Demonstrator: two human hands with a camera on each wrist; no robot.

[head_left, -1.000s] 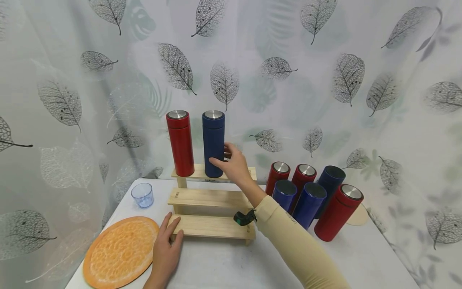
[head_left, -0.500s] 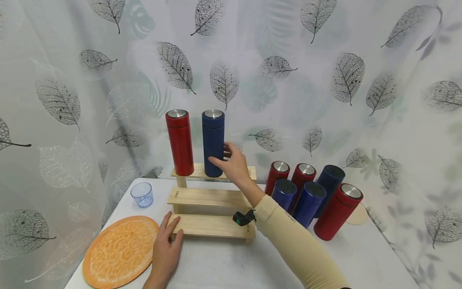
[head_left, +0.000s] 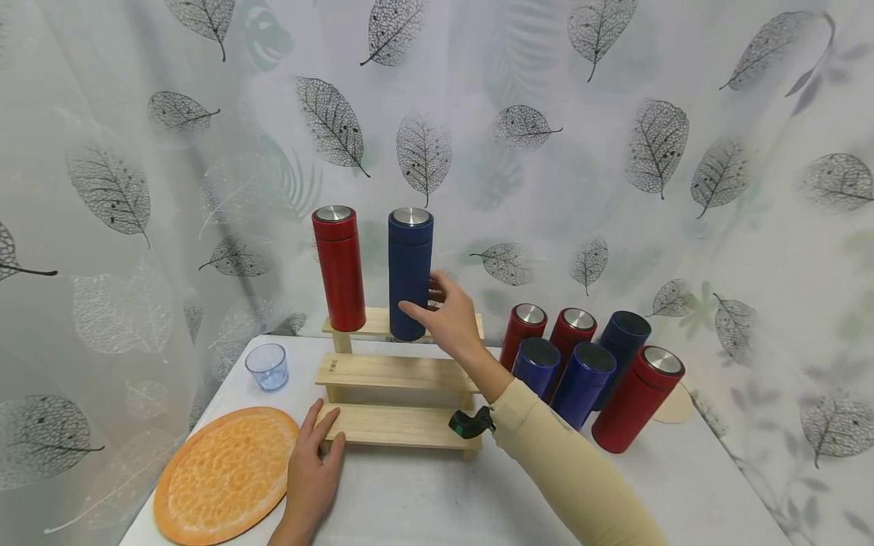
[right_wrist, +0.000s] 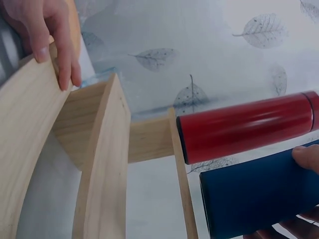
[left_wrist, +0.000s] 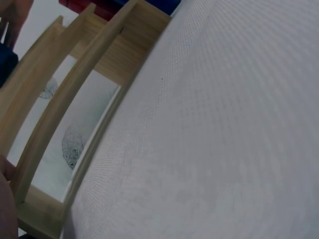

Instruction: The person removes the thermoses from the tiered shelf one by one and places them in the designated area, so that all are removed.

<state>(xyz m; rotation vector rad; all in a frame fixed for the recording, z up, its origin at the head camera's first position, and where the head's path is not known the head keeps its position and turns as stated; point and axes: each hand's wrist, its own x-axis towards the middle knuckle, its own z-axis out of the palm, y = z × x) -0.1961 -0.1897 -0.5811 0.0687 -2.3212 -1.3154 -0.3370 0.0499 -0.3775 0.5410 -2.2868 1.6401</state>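
My right hand holds a blue thermos upright at the top tier of a three-step wooden shelf stand, thumb on the near side and fingers behind. In the right wrist view, a gap shows between the base of the blue thermos and the tier's edge. A red thermos stands on the left end of the same tier. My left hand rests on the left end of the lowest step. In the right wrist view, the left hand's fingers lie nearly straight over that board's end.
Several red and blue thermoses stand grouped on the white table to the right, with a pale round mat behind. To the left are a clear blue glass and an orange round placemat. A leaf-print curtain hangs behind.
My right hand has shifted the blue thermos slightly right and toward me, away from the red one. My left hand has stayed on the lowest step.
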